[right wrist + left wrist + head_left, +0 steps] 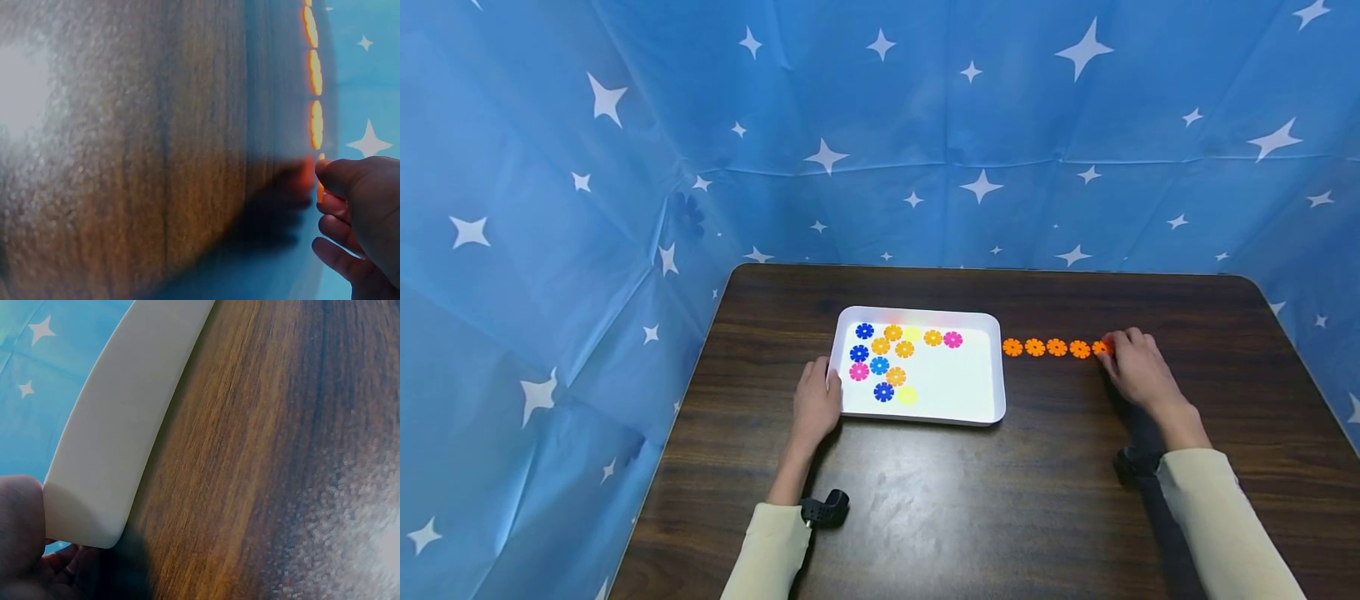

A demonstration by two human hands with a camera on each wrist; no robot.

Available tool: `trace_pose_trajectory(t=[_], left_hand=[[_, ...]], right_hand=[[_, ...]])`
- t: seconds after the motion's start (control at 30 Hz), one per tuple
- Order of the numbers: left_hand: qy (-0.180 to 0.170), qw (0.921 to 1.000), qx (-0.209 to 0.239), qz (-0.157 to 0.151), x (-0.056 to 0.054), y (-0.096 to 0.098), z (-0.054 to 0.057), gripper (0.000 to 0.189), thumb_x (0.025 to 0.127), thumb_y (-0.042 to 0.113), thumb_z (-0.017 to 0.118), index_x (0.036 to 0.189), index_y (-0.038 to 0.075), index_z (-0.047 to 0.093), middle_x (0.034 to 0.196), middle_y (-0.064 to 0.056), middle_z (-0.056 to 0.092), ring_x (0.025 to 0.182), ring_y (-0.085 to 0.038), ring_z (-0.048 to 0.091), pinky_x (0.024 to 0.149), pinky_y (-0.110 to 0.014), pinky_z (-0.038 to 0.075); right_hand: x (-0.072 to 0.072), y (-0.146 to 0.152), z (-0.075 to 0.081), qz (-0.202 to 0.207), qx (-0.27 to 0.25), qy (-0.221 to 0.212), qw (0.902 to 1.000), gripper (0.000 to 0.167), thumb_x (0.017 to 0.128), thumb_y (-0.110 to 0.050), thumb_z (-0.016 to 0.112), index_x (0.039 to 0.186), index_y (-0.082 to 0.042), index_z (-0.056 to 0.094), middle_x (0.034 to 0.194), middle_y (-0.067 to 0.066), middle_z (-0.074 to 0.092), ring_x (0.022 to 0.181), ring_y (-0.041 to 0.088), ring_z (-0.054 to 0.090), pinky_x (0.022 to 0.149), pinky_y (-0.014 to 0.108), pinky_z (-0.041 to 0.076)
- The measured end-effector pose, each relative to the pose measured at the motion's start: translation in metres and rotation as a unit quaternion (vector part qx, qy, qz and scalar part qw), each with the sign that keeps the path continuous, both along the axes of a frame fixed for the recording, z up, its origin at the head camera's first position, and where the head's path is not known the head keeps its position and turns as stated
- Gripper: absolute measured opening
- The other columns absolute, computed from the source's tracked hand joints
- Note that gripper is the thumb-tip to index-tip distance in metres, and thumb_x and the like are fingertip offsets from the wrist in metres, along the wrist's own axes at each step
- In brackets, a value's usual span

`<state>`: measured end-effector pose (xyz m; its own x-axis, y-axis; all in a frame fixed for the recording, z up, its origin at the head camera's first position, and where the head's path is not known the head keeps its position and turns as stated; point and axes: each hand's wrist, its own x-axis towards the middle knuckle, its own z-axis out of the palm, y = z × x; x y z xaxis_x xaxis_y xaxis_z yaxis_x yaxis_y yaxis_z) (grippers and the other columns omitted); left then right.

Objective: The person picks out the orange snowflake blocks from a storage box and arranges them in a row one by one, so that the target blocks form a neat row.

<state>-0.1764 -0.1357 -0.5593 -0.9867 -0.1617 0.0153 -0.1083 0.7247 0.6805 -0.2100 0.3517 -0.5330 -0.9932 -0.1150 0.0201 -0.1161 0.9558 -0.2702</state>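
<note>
My left hand [817, 402] grips the left front corner of a white tray [992, 367], thumb at the rim and fingers around the outside in the left wrist view. Inside the tray lie several notched flower-shaped plastic discs: orange, a blue disc [883, 392], a pink disc [952, 339] and a yellow disc [907, 395]. To the tray's right, several orange discs [1057, 347] form a row on the table. At the row's right end my right hand [1138, 367] pinches an orange disc [321, 194] between thumb and fingers; the hand partly covers it.
The dark wood-grain table [910, 517] has rounded back corners. Blue cloth [880, 108] with white stars hangs behind it and on the left. A black wrist camera [826, 508] is strapped to the left wrist, and another sits at the right wrist.
</note>
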Motion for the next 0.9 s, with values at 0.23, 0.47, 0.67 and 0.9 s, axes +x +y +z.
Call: trace_pose_trajectory(t=[0.23, 0.47, 0.67, 0.9], left_hand=[[0.002, 1.0000, -0.001, -0.003, -0.0001, 0.0006, 0.0015, 0.036, 0.107, 0.020, 0.043, 0.130, -0.003, 0.057, 0.118, -0.024, 0.061, 0.109, -0.041, 0.062, 0.095, -0.054, 0.050], [0.000, 1.0000, 0.006, -0.002, 0.0001, 0.0001, 0.0018, 0.036, 0.107, 0.021, 0.044, 0.131, -0.003, 0.057, 0.119, -0.024, 0.061, 0.108, -0.041, 0.062, 0.094, -0.054, 0.050], [0.000, 1.0000, 0.007, -0.001, -0.0002, -0.0002, 0.0006, 0.037, 0.107, 0.021, 0.043, 0.131, -0.002, 0.057, 0.118, -0.023, 0.062, 0.107, -0.040, 0.063, 0.093, -0.054, 0.050], [0.004, 0.9999, 0.012, 0.001, 0.0000, 0.0004, 0.0012, 0.036, 0.106, 0.020, 0.044, 0.131, -0.003, 0.057, 0.118, -0.024, 0.062, 0.109, -0.041, 0.063, 0.095, -0.054, 0.050]], right_hand=[[-0.0002, 0.0013, -0.0043, -0.018, -0.006, -0.006, 0.9998, 0.036, 0.105, -0.015, 0.054, 0.124, 0.015, 0.054, 0.120, 0.035, 0.049, 0.110, 0.050, 0.044, 0.094, 0.064, 0.043], [0.0001, 0.0010, -0.0027, -0.018, -0.012, -0.011, 0.9997, 0.037, 0.106, -0.015, 0.053, 0.126, 0.015, 0.054, 0.121, 0.034, 0.048, 0.110, 0.050, 0.044, 0.093, 0.064, 0.043], [0.0011, 0.0018, -0.0019, -0.019, -0.013, -0.007, 0.9997, 0.038, 0.106, -0.016, 0.053, 0.126, 0.016, 0.053, 0.122, 0.035, 0.048, 0.110, 0.049, 0.044, 0.092, 0.063, 0.043], [0.0058, 0.0021, 0.0000, -0.017, -0.020, 0.006, 0.9996, 0.038, 0.105, -0.016, 0.055, 0.126, 0.016, 0.054, 0.119, 0.035, 0.050, 0.108, 0.049, 0.044, 0.090, 0.062, 0.043]])
